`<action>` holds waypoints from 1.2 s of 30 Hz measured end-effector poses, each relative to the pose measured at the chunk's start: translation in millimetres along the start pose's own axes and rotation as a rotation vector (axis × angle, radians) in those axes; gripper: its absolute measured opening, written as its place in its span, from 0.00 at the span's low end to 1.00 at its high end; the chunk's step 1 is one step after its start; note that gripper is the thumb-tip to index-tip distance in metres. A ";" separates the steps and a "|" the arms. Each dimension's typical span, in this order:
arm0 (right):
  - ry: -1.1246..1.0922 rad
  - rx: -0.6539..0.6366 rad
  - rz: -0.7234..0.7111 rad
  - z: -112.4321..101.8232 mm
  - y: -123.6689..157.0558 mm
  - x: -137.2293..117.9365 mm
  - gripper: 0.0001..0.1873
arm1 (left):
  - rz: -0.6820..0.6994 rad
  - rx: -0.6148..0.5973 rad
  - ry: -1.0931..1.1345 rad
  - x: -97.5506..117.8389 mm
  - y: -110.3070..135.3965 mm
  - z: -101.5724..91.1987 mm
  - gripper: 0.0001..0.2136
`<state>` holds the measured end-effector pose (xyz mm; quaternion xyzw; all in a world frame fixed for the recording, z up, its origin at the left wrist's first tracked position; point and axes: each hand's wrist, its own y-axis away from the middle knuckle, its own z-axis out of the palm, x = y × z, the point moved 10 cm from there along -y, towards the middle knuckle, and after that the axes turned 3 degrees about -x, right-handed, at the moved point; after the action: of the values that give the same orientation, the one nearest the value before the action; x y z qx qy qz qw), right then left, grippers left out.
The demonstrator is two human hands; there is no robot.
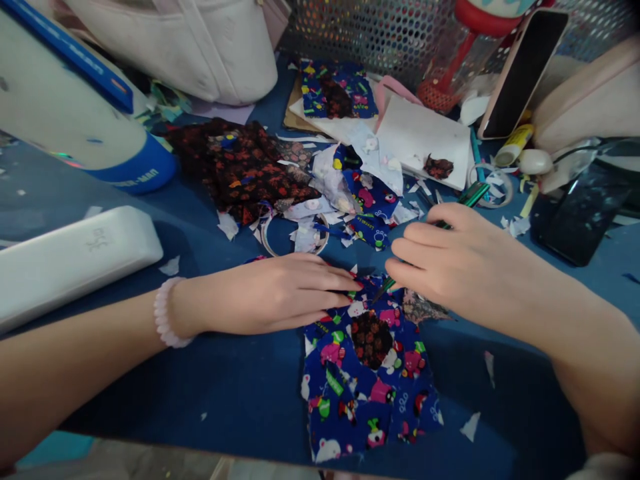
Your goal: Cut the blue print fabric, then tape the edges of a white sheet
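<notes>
Fingers outstretched and gripping nothing, the left hand [270, 293] rested its fingertips on printed blue cloth [355, 393] near the front of the table [240, 387], apparently steadying it, while the right hand [445, 257] pinched a slim green tool [386, 286], tip angled down, seemingly for control.

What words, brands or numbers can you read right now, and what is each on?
"-MAN": blue strap on the white-and-blue cylindrical bottle; its beginning is unclear.
"-MAN": the bottle's blue base; preceding letters unclear.
"Lovable", probably: small blue printed fabric scrap.
Too blurred or small: grey marking on the long white case, yellow tube's label, print on the large blue patterned fabric.
</notes>
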<state>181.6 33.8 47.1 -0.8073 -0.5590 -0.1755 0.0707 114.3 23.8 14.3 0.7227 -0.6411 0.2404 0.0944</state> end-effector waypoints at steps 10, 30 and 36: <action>-0.049 -0.042 0.092 1.0 3.0 8.9 0.17 | 0.001 -0.007 -0.010 0.5 0.9 1.9 0.14; 0.080 -0.052 0.038 -0.6 1.5 0.0 0.12 | -0.004 -0.001 0.024 -0.8 0.6 0.6 0.14; 0.121 -0.058 0.068 -7.1 0.3 -10.1 0.13 | -0.010 -0.009 0.015 -0.9 0.4 1.2 0.15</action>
<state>177.3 22.7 50.1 -0.8154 -0.5206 -0.2377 0.0870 114.2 24.0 12.9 0.7237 -0.6378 0.2422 0.1036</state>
